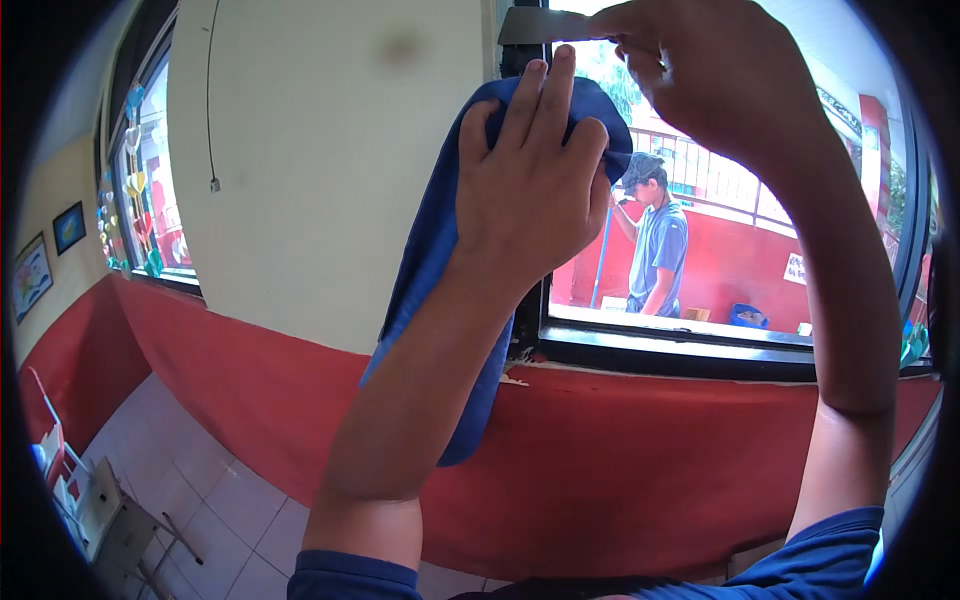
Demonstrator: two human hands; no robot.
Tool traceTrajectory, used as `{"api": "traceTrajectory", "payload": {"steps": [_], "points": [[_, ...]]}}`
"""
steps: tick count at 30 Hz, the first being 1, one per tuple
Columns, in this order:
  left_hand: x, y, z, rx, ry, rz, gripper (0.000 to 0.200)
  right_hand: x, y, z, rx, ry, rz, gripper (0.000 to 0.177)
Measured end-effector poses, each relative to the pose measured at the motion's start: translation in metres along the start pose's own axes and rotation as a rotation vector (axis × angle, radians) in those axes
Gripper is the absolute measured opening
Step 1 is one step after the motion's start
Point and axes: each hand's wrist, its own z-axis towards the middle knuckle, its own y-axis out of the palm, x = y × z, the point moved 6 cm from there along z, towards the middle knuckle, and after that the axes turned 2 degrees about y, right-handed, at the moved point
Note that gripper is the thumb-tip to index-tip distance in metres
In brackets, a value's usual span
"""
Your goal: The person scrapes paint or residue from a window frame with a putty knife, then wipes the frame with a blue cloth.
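My left hand (530,190) presses a blue cloth (430,240) up against the black window frame and the edge of the wall. Two of its fingers point upward, while the thumb and forefinger are bent together at a fold of the cloth, which hangs down below the wrist. Higher up, my right hand (670,60) pinches the end of a flat grey strip (545,27). The strip lies level across the upright of the window frame, just above my left fingertips. Its kind does not show clearly.
Behind the window (690,345) a person (657,240) in a cap stands beside a red wall, near a blue basin (748,316). A cord (210,100) hangs on the pale wall (300,200) at left. A chair (110,510) stands on the tiled floor at lower left.
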Motion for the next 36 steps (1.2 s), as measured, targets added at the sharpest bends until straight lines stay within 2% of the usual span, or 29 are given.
{"api": "traceTrajectory", "payload": {"steps": [1, 4, 9, 12, 17, 23, 32, 36], "points": [[0.0, -0.001, 0.0, 0.004, -0.006, -0.018, 0.013, 0.0, -0.001, 0.0, 0.045, -0.019, 0.005, 0.015], [-0.001, -0.003, -0.001, 0.018, -0.017, -0.055, 0.013, 0.01, 0.006, 0.007, -0.068, -0.002, 0.017, 0.018], [-0.002, -0.002, -0.003, 0.055, -0.03, -0.062, 0.012, -0.013, -0.015, 0.006, -0.117, 0.039, -0.032, 0.029], [0.0, -0.004, -0.003, 0.046, -0.03, -0.035, 0.012, -0.005, -0.008, 0.004, -0.214, 0.074, -0.001, 0.034], [0.001, -0.004, -0.004, 0.026, -0.037, -0.059, 0.012, -0.019, -0.018, 0.002, -0.166, 0.076, -0.038, 0.032], [0.001, -0.004, -0.005, 0.029, -0.033, -0.05, 0.012, -0.019, -0.019, 0.007, -0.228, 0.11, -0.061, 0.029], [0.0, -0.004, -0.004, 0.02, -0.044, -0.038, 0.012, -0.02, -0.023, 0.006, -0.192, 0.046, -0.041, 0.035], [0.002, -0.003, -0.005, 0.014, -0.034, -0.048, 0.012, -0.031, -0.018, 0.004, -0.199, 0.078, -0.159, 0.037]]}}
